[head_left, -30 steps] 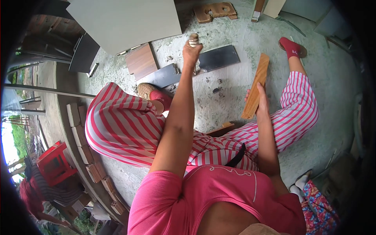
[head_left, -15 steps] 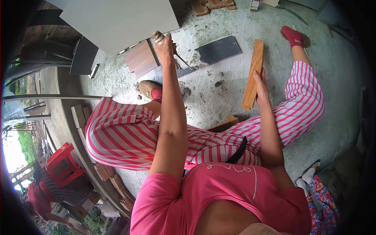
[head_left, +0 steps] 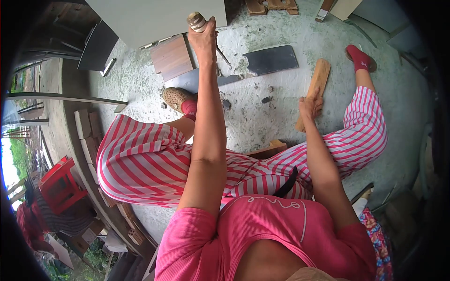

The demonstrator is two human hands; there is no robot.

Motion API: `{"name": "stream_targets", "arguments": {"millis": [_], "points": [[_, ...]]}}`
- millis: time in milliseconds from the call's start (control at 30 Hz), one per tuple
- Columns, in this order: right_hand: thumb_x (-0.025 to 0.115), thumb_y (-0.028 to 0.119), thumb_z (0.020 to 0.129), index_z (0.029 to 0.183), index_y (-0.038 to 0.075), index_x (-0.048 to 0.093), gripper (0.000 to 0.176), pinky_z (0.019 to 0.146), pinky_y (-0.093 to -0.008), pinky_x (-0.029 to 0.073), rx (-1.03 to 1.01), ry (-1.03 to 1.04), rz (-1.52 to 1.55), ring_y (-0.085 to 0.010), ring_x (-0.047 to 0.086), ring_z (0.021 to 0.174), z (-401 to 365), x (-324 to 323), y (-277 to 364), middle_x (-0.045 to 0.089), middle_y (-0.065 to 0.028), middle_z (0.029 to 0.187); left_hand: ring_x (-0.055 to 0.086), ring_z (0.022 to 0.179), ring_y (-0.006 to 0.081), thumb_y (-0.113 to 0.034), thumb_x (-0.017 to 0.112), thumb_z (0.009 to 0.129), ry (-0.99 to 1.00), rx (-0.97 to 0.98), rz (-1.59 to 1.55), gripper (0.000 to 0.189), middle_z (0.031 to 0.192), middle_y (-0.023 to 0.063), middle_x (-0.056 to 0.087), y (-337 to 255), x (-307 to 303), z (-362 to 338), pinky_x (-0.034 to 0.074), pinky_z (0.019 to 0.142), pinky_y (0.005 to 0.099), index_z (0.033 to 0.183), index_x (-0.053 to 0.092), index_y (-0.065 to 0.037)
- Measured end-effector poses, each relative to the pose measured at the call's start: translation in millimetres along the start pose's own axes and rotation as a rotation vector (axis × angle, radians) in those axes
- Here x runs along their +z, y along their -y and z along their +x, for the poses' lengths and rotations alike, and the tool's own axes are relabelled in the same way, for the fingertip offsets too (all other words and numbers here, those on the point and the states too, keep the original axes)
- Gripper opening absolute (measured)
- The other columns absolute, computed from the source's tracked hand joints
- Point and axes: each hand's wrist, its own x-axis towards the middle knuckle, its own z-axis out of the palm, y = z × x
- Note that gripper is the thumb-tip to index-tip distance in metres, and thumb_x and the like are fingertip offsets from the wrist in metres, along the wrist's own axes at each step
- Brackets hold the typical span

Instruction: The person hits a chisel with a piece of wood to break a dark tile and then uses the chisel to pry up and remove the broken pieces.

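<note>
Down on the concrete floor, right hand grip closed round a wooden plank, left hand up high, grip tight on a wooden-handled tool

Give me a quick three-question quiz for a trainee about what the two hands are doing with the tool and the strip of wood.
1. True or false: the left hand is closed around a wooden-handled tool and lifted up in front of the person.
2. Multiple choice: what does the right hand hold?
A) the wooden strip
B) a dark tile
C) a red stool
3. Short answer: is the wooden-handled tool touching the wooden strip?

Key: 1 true; 2 A; 3 no, they are well apart.
</note>
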Motion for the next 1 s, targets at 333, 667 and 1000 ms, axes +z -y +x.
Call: {"name": "stream_targets", "arguments": {"millis": [333,667,1000], "points": [[0.065,0.034,0.083,0.144,0.023,0.024,0.074,0.105,-0.0611,0.018,-0.803,0.059,-0.1,-0.0423,0.011,0.137,-24.5,15.0,95.5,0.016,-0.0183,0.148,0.053,0.055,0.0106,-0.014,0.072,0.079,-0.053,0.048,-0.014,0.024,0.067,0.0022,0.054,-1.4,-30.5,-3.1,0.041,0.047,0.0231,0.085,0.05,-0.006],[0.067,0.032,0.08,0.129,0.016,0.048,0.055,0.108,-0.0611,0.012,-1.122,0.1,-0.152,-0.0401,0.007,0.138,-40.9,31.8,168.8,0.018,-0.0165,0.148,0.055,0.058,0.0109,-0.015,0.071,0.079,-0.113,0.018,0.007,0.021,0.071,0.0032,0.057,-25.0,-50.7,-11.9,0.044,0.052,0.0236,0.087,0.054,-0.005],[0.068,0.028,0.079,0.111,0.01,0.056,0.039,0.106,-0.0619,0.016,-1.203,0.055,-0.252,-0.04,0.015,0.136,-41.8,56.1,185.6,0.027,-0.0163,0.141,0.055,0.058,0.0126,-0.016,0.071,0.081,-0.265,0.072,-0.053,0.021,0.07,0.0033,0.056,-16.0,-80.3,9.7,0.048,0.054,0.0267,0.087,0.054,-0.006]]}}
